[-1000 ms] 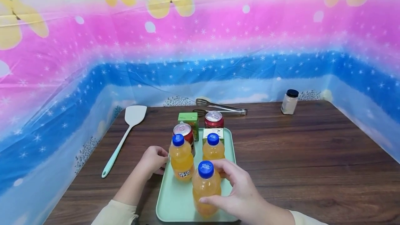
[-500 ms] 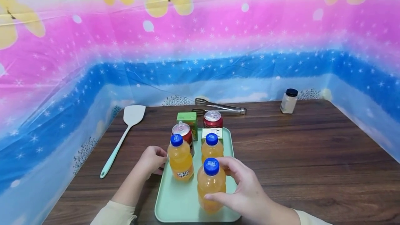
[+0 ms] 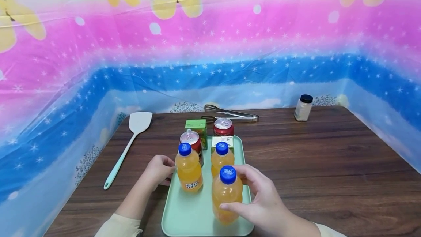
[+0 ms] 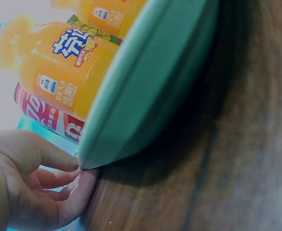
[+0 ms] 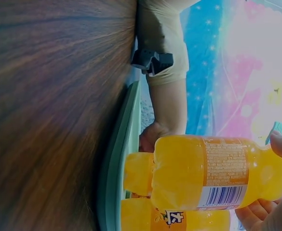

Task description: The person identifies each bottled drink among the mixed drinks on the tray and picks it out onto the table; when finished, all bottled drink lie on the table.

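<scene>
My right hand [image 3: 263, 198] grips a blue-capped bottle of orange soda [image 3: 227, 200] over the near right part of the pale green tray [image 3: 187, 220]. The right wrist view shows the bottle's base [image 5: 162, 171] a little above the tray. At the tray's left rim, my left hand [image 3: 160, 171] pinches the edge between thumb and fingers, plain in the left wrist view. Two more orange soda bottles stand on the tray, one on the left [image 3: 189, 173] and one on the right [image 3: 221, 158], the latter partly hidden behind the held bottle.
Behind the bottles are a red soda can [image 3: 196, 143], a green drink carton [image 3: 197, 129], a white-topped carton [image 3: 223, 141] and another red can [image 3: 223, 129]. Metal tongs [image 3: 236, 113] lie beyond. A spatula [image 3: 131, 143] is at left, a black-lidded jar [image 3: 303, 109] at far right.
My right hand has carried the soda bottle rightward and slightly away from me across the tray. The left hand keeps its place on the rim.
</scene>
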The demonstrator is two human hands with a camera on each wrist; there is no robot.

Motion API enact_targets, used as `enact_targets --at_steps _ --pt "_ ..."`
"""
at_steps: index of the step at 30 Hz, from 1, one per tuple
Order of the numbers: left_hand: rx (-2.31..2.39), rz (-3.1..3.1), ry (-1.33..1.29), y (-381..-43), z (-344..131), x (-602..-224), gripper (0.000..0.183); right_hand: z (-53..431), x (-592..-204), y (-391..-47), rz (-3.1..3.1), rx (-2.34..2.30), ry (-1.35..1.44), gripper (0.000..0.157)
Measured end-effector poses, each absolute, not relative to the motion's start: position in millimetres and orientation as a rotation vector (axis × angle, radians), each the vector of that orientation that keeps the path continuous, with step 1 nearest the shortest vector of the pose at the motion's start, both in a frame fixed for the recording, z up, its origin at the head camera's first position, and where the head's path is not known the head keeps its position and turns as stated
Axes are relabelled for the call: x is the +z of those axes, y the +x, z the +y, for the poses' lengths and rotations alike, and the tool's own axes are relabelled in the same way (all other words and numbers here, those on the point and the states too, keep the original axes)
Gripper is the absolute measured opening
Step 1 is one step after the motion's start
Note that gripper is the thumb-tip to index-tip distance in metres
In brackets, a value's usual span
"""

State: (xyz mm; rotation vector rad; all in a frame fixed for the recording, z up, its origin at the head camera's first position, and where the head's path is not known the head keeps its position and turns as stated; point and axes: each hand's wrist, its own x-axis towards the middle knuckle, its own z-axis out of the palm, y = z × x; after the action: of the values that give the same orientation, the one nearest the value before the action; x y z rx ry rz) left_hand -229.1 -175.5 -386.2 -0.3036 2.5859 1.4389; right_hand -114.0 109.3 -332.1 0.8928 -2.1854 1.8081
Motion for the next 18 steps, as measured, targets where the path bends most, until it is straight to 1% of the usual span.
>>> enact_targets --at_steps 18 --pt "1.438 2.592 -0.308 -229.7 -175.7 -388.5 0.01 117.1 -337.9 -115.0 -2.181 1.737 0.855 0.054"
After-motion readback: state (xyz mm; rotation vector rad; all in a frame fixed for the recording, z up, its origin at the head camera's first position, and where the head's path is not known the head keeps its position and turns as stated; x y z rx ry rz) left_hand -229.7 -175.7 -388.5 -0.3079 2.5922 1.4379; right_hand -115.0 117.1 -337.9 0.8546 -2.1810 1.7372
